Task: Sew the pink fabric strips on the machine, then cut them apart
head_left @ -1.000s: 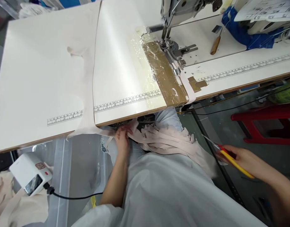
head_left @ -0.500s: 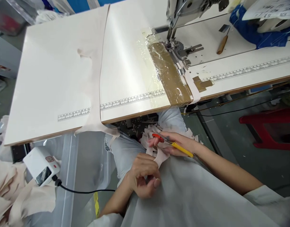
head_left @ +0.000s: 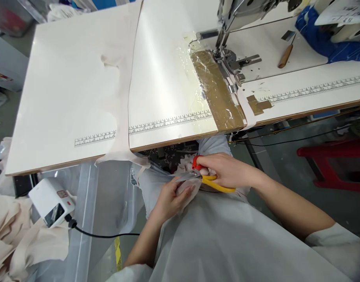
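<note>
- Scissors [head_left: 196, 175] with one red loop and one yellow loop are in my right hand [head_left: 228, 169], above my lap and close to the near edge of the surface [head_left: 71, 78].
- My right fingers are bent around the loops, and the blades point toward my left side.
- My left hand [head_left: 170, 199] is half folded and pinches a pale cloth piece [head_left: 196, 187] between the thumb and the other fingers.
- The blades are at this cloth, just beside my left fingers; whether they cut into it, I cannot tell.
- Behind the scissors, some bunched cloth strips [head_left: 184, 163] are on my lap, partly hidden by my right hand.
- Under them I see my faded jeans [head_left: 152, 184].
- Beyond my hands, the white surface carries ruler marks [head_left: 170, 121] along its near edge.
- Over its left part lies a long pale band [head_left: 123, 98], which hangs down over the edge.
- More to the right is a brown tape patch [head_left: 219, 90], and beside it the sewing machine [head_left: 241, 13]; a narrow strip [head_left: 246, 109] goes from the machine over the edge.
- Farther right lies a wooden-handled tool [head_left: 285, 56], near a blue cloth [head_left: 312, 35].
- At my left, a clear bin [head_left: 87, 196] holds cloth scraps [head_left: 35, 243], with a white device [head_left: 52, 201] beside them.
- At my right is a red stool [head_left: 329, 150].
</note>
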{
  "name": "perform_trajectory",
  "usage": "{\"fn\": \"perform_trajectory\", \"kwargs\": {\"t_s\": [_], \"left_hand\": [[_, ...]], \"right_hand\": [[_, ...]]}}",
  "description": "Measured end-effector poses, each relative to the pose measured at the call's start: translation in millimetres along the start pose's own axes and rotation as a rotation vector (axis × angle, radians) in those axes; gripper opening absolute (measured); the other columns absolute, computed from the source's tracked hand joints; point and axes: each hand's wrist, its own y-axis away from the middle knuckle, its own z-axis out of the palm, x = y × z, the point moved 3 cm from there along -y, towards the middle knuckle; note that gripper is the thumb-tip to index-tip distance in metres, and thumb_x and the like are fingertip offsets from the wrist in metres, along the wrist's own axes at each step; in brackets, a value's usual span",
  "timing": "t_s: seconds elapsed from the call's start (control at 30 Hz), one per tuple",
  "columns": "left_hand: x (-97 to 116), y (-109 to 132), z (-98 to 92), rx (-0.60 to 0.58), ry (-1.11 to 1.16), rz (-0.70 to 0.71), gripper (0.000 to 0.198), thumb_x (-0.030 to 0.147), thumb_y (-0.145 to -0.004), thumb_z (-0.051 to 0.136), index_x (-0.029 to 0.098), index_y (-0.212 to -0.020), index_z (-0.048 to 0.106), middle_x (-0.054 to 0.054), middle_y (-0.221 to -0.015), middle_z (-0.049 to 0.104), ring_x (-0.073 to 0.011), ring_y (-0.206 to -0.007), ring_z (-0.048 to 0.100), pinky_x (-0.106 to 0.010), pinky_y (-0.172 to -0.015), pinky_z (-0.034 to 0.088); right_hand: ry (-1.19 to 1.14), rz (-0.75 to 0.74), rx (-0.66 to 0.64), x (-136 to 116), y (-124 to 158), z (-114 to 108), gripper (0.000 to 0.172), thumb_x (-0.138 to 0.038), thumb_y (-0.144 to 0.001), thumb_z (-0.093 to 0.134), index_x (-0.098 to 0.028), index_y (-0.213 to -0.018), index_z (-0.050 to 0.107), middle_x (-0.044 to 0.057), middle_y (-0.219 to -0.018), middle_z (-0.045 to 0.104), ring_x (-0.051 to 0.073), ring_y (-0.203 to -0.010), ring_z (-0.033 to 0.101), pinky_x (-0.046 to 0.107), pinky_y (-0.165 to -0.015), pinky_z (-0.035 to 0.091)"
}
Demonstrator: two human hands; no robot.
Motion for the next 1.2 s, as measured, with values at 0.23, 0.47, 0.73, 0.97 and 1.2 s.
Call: {"fn": "perform_trajectory", "kwargs": {"t_s": [0.23,0.47,0.73,0.97,1.2], "left_hand": [[6.4,-1.0,-14.8,0.155,0.139,-0.064,0.04,0.058,-0.086,0.062,0.018,-0.079,0.063,0.003,-0.06,0.05,-0.0104,-0.052,0.039,-0.022,-0.048,0.028],[0.8,1.3,-22.1,0.237,0.341,-0.164,0.047,0.062,-0.076,0.072,0.017,-0.085,0.067,0.001,-0.065,0.06,-0.0104,-0.054,0.047,-0.02,-0.048,0.034],[2.6,-3.6,-20.0,0.281,0.386,-0.141,0.04,0.055,-0.077,0.075,0.016,-0.079,0.065,0.001,-0.064,0.061,-0.0097,-0.054,0.05,-0.019,-0.048,0.036],[2.1,-4.2,-18.3,0.263,0.371,-0.163,0.042,0.057,-0.078,0.073,0.016,-0.079,0.064,0.002,-0.062,0.059,-0.0085,-0.053,0.047,-0.018,-0.048,0.034],[0.0,-5.6,-16.9,0.282,0.373,-0.166,0.041,0.056,-0.078,0.074,0.016,-0.078,0.064,0.002,-0.062,0.06,-0.0087,-0.053,0.048,-0.018,-0.048,0.035]], "right_hand": [[-0.162,0.022,0.24,-0.7,0.6,-2.9,0.03,-0.051,-0.091,0.052,-0.022,-0.084,0.044,0.001,-0.08,0.056,0.016,-0.069,0.047,0.026,-0.062,0.034],[-0.159,0.118,-0.189,39.9,23.7,20.9,0.044,-0.061,-0.091,0.048,-0.023,-0.071,0.036,-0.004,-0.064,0.039,0.013,-0.058,0.036,0.026,-0.055,0.029],[-0.174,0.108,-0.237,36.8,10.1,20.2,0.047,-0.065,-0.091,0.045,-0.023,-0.073,0.037,-0.004,-0.066,0.038,0.013,-0.061,0.037,0.026,-0.056,0.03],[-0.207,0.152,-0.298,38.9,5.3,23.5,0.051,-0.068,-0.088,0.048,-0.022,-0.068,0.037,-0.005,-0.064,0.039,0.012,-0.058,0.037,0.025,-0.052,0.028],[-0.181,0.144,-0.262,39.9,4.2,25.4,0.052,-0.067,-0.087,0.051,-0.021,-0.066,0.039,-0.005,-0.062,0.041,0.011,-0.056,0.038,0.025,-0.051,0.027]]}}
